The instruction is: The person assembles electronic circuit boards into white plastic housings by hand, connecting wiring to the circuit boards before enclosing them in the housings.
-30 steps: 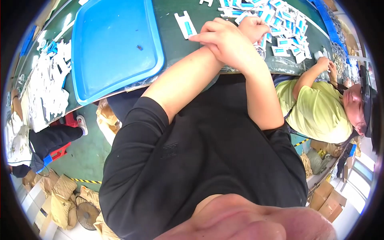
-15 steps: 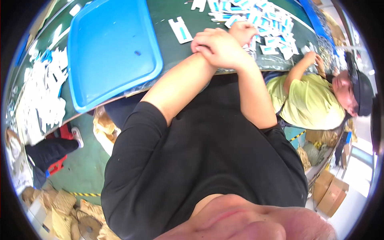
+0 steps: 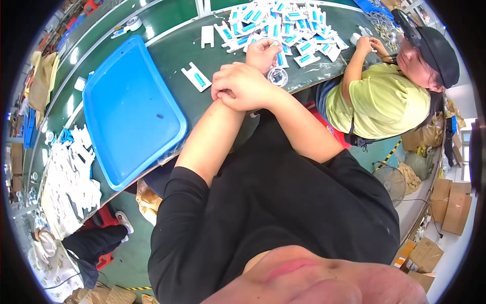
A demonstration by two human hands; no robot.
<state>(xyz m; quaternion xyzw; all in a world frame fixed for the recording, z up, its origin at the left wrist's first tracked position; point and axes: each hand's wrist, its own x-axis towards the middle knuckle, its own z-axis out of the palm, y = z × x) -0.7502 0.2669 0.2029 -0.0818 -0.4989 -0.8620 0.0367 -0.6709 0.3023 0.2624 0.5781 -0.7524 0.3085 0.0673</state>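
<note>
The person's arms cross over the edge of the green tabletop (image 3: 167, 48). The right hand (image 3: 243, 86) lies on top of the left forearm at the wrist, fingers curled loosely around it and gripping nothing else. The left hand (image 3: 263, 53) reaches beyond it to the edge of a heap of white and blue plastic parts (image 3: 283, 23), with its fingers pinched on one small part; the part itself is mostly hidden. Just beside that hand, near the tabletop's edge, sits a small round roll (image 3: 277, 76). One single white and blue part (image 3: 196, 77) lies apart, between the hands and a large empty blue tray (image 3: 129, 111) on the left. To the right, a co-worker in a yellow-green shirt (image 3: 379, 101) handles small pieces at the same tabletop.
</note>
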